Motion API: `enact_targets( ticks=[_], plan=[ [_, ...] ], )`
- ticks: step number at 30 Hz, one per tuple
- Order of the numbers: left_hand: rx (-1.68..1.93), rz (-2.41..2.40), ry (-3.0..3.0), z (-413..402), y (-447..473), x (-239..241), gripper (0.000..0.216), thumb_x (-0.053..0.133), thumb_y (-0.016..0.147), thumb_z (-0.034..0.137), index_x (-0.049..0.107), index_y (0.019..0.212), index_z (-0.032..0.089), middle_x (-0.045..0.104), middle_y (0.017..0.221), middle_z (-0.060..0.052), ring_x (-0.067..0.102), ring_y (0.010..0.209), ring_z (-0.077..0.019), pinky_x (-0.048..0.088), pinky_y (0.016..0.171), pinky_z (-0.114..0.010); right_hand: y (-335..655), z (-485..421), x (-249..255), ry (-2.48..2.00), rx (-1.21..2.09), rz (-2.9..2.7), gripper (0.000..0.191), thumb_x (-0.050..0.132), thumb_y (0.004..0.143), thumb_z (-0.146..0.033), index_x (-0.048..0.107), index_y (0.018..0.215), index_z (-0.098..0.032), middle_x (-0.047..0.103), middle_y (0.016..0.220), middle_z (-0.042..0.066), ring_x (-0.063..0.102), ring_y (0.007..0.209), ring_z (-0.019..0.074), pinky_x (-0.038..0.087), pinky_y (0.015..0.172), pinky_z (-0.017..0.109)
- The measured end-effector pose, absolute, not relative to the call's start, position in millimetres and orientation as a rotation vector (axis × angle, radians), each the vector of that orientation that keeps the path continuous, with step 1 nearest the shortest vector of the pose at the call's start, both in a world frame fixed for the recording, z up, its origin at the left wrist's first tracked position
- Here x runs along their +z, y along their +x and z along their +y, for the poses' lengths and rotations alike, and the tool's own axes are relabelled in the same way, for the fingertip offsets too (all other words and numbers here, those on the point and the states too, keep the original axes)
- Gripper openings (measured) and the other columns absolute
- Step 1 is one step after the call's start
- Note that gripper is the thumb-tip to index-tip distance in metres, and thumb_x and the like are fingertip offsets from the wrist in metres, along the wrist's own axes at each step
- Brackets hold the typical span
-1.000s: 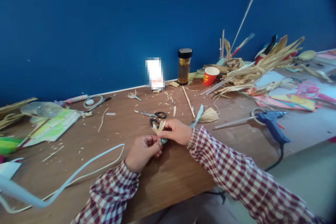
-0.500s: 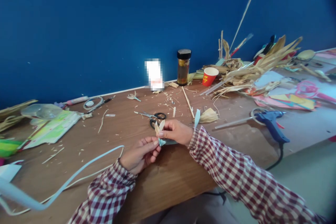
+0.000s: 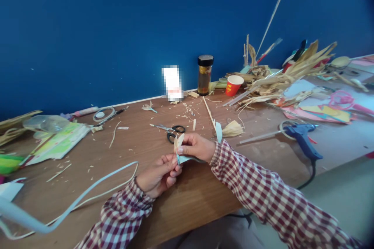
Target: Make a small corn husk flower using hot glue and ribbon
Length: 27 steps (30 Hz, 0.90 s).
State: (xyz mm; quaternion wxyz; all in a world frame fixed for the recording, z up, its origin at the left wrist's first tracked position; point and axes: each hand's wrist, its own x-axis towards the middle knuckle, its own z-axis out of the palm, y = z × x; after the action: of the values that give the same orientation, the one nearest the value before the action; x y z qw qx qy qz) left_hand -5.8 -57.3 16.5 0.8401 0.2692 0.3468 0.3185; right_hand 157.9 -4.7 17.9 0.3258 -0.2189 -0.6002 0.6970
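A small pale corn-husk flower [image 3: 178,141] is between my two hands, its petals pointing up. My left hand [image 3: 159,173] pinches its base from the left and below. At the petals' lower part, my right hand [image 3: 197,147] is closed with thumb and fingers. Around the base lies a light blue strip [image 3: 184,159], stretching right beneath my right palm. Another light blue end [image 3: 219,132] stands up behind my right wrist; whether both are one piece is hidden. Scissors [image 3: 171,128] with black handles lie just beyond my hands, their handle partly covered.
A blue glue gun [image 3: 302,138] lies on the right. Farther back stand a dark-lidded bottle [image 3: 205,76], a red paper cup [image 3: 234,86] and a heap of dried husks [image 3: 271,81]. A similar husk flower [image 3: 149,107] and scraps lie behind; a white cable [image 3: 96,186] curves at left.
The flower has turned between my fingers. The blue strip, bunched at the base before, now stretches out toward the right. My left hand has shifted slightly right.
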Motion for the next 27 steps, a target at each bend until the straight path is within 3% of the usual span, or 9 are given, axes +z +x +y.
enact_targets(
  ticks=[12,19,22,27],
  plan=[
    [0.721,0.939,0.779,-54,-6,16,0.027,0.069,0.066,0.033,0.052,0.065,0.012,0.045,0.056,0.003,0.030,0.043,-0.0015,0.019,0.035,-0.012,159,-4,20,-0.543,1.691,-1.665,0.026,0.061,0.074,-0.037,0.052,0.071,-0.013,0.047,0.070,-0.003,0.044,0.062,0.0071,0.037,0.061,0.022],
    [0.847,1.114,1.027,-52,-5,15,0.029,0.065,0.068,0.039,0.052,0.064,0.014,0.045,0.053,0.006,0.034,0.039,-0.0023,0.026,0.036,-0.015,158,0,13,-0.689,1.672,-1.598,0.027,0.068,0.067,-0.036,0.056,0.076,-0.013,0.053,0.068,-0.003,0.049,0.063,0.0083,0.041,0.063,0.022],
    [0.855,1.131,1.073,-50,-6,12,0.028,0.063,0.069,0.040,0.053,0.067,0.014,0.046,0.055,0.006,0.035,0.039,-0.0029,0.028,0.036,-0.016,160,0,11,-0.717,1.658,-1.640,0.026,0.065,0.069,-0.036,0.057,0.078,-0.013,0.054,0.071,-0.002,0.050,0.065,0.0088,0.043,0.063,0.022],
    [0.860,1.169,1.148,-49,-9,8,0.026,0.058,0.073,0.040,0.055,0.075,0.015,0.049,0.059,0.005,0.042,0.045,-0.0046,0.035,0.042,-0.016,161,-4,9,-0.865,1.764,-1.657,0.023,0.052,0.079,-0.038,0.053,0.081,-0.014,0.053,0.068,-0.001,0.050,0.057,0.0082,0.043,0.050,0.020]
  ],
)
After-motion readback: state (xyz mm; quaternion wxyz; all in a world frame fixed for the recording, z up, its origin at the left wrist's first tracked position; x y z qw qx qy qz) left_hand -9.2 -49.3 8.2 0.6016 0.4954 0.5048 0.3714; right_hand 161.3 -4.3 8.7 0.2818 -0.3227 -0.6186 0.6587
